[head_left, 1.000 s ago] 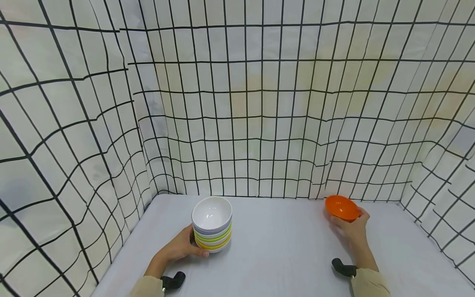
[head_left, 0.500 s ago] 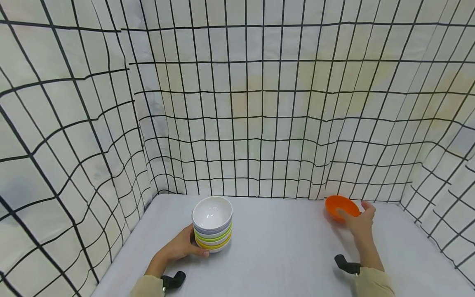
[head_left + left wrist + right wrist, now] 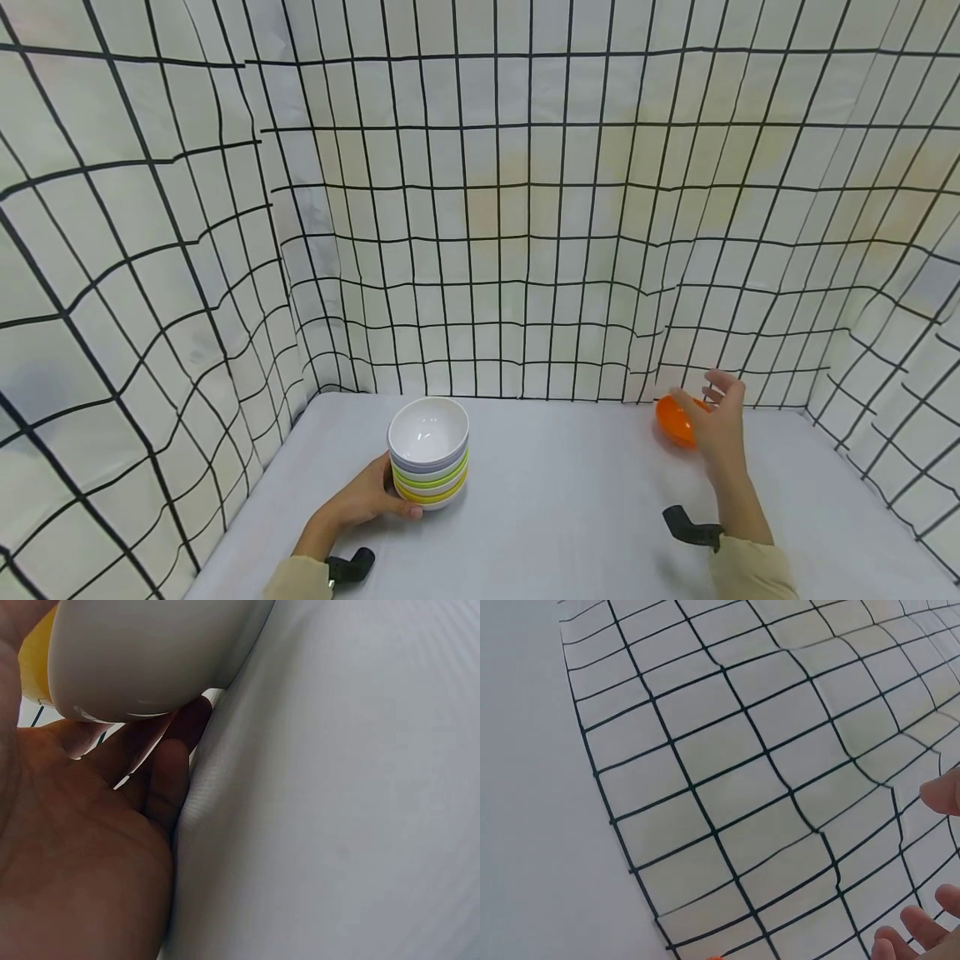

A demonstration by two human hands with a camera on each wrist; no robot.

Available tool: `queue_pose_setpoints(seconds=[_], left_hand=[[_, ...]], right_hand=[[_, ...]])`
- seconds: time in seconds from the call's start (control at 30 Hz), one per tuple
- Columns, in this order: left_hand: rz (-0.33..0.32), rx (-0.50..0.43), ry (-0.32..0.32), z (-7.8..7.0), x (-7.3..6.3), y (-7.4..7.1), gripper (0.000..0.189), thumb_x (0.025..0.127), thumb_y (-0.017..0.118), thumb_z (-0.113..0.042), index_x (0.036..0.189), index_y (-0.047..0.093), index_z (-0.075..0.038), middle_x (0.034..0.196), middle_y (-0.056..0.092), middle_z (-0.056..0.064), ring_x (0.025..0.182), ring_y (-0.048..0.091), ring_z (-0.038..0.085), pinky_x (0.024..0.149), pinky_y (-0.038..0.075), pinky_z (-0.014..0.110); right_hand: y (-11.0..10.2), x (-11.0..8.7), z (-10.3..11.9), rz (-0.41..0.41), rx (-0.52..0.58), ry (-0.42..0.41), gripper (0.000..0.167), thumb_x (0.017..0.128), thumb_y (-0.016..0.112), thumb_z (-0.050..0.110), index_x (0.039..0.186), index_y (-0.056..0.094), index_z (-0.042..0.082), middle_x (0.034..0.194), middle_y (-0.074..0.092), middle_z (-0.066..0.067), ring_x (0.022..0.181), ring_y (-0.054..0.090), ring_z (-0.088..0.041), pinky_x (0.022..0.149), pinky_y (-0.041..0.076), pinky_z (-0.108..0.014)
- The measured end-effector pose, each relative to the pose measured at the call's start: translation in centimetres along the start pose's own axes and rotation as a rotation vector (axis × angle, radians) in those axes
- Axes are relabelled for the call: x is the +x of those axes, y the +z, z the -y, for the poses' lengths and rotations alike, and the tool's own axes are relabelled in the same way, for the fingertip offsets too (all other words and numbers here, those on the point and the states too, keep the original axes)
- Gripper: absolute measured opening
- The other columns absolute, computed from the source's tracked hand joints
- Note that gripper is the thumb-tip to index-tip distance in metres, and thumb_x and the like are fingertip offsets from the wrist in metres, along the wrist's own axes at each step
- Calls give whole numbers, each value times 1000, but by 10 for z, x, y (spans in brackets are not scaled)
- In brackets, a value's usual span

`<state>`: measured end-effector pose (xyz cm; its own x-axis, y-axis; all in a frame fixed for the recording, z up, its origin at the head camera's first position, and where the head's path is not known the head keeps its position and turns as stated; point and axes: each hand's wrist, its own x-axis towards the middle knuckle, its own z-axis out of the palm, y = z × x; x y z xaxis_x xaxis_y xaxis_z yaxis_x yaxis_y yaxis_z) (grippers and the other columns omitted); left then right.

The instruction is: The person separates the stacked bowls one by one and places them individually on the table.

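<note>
In the head view a stack of bowls [image 3: 431, 479] stands upright on the table at centre left, a white bowl on top and lime and yellow ones lower down. My left hand [image 3: 367, 496] holds the stack from the left near its base, thumb along the near side and fingers reaching behind. The left wrist view shows the lowest white bowl [image 3: 150, 656] against the left fingers [image 3: 169, 769]. At the back right sits an orange bowl [image 3: 670, 423]. My right hand [image 3: 718, 427] is raised beside it, fingers spread and apart, overlapping the bowl's right part in this view.
A white cloth covers the table [image 3: 555, 500]. Black-lined grid walls [image 3: 525, 208] rise along the back and both sides. A black wrist camera mount [image 3: 352, 567] sits on the left wrist and another mount [image 3: 690, 527] on the right.
My right hand gripped the orange bowl's edge, then let go and lifted up from it. The orange bowl stays at the back right; my left hand and the stack have not moved.
</note>
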<state>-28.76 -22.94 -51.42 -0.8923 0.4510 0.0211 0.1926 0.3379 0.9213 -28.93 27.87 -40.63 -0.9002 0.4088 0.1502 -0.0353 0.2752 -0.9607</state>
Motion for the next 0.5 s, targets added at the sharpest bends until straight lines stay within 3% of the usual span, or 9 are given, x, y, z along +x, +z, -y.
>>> queue_pose_setpoints(seconds=[0.07, 0.13, 0.3, 0.5], left_hand=[[1, 1, 6, 1, 0, 0, 100, 76, 92, -18, 156, 33, -13, 147, 57, 8, 135, 52, 19, 121, 32, 59], [1, -2, 10, 1, 0, 0, 100, 75, 92, -17, 156, 33, -13, 146, 57, 8, 136, 52, 21, 121, 32, 59], [1, -16, 5, 1, 0, 1, 100, 75, 92, -17, 156, 34, -14, 146, 57, 8, 136, 51, 23, 122, 30, 59], [2, 9, 19, -1, -1, 1, 100, 75, 92, -18, 156, 34, -11, 145, 58, 9, 135, 52, 22, 121, 33, 59]], right_hand=[[5, -5, 9, 22, 5, -27, 78, 99, 67, 33, 157, 20, 12, 165, 27, -11, 147, 34, -32, 123, 34, -51], [10, -10, 16, 53, 18, -60, 74, 99, 68, 31, 155, 23, 12, 162, 32, -9, 143, 40, -29, 119, 42, -39], [26, -23, 27, 149, 61, -158, 67, 99, 68, 23, 152, 28, 11, 154, 37, -7, 135, 46, -23, 93, 46, -6], [49, -38, 29, 250, 61, -254, 64, 99, 68, 21, 150, 31, 9, 150, 43, -9, 132, 48, -27, 91, 46, -3]])
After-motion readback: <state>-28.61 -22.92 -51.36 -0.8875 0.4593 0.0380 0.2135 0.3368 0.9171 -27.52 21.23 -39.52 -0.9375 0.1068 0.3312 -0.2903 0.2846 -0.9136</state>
